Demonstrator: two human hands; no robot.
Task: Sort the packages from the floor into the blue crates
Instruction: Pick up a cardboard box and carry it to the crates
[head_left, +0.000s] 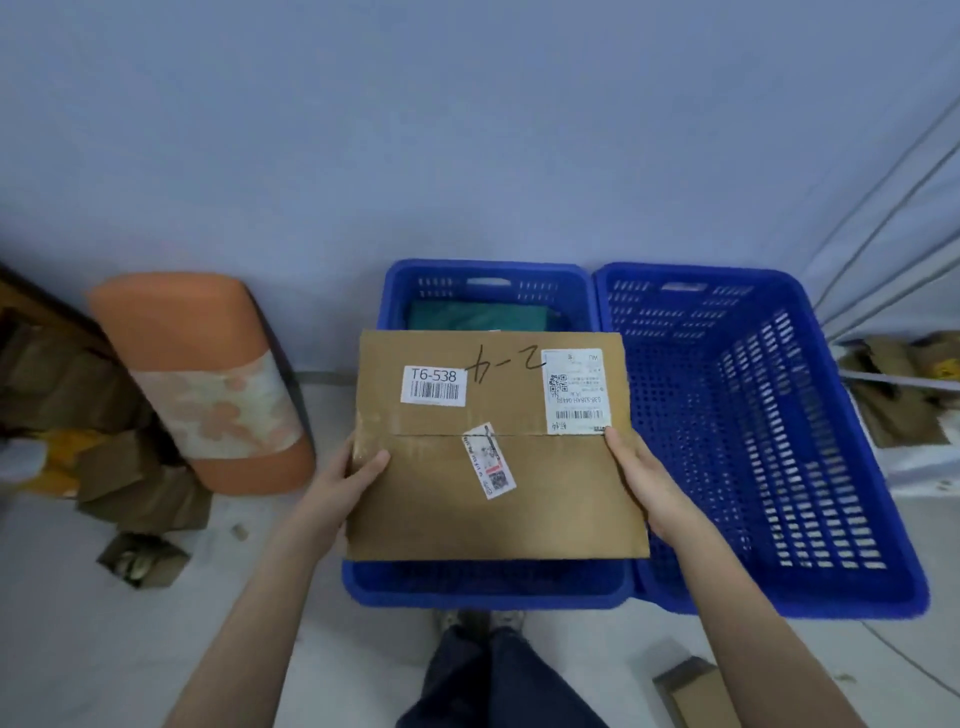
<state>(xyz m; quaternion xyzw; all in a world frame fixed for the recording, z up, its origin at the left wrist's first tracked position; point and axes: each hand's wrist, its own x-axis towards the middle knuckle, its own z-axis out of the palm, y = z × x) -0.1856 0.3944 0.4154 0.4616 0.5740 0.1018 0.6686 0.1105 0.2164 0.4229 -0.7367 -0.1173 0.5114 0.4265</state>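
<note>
Against a pale wall, above the left blue crate (363, 577), both hands' fingers (371, 462) clasp the cardboard package (493, 467) by its side edges.

Cardboard box (498, 467): plain brown, white labels with black barcodes and print, black handwritten marks, one small white sticker with red and black print. Left crate (363, 577) and right crate (779, 415): saturated blue, walls and floor perforated in a regular slot grid; a dark teal-green package (478, 314) shows inside the left crate. Cylindrical bolster (208, 384): orange, with a pale cream band carrying peach floral blotches; wall (467, 130) pale blue-grey, floor (78, 649) off-white, trousers (493, 686) dark navy.
</note>
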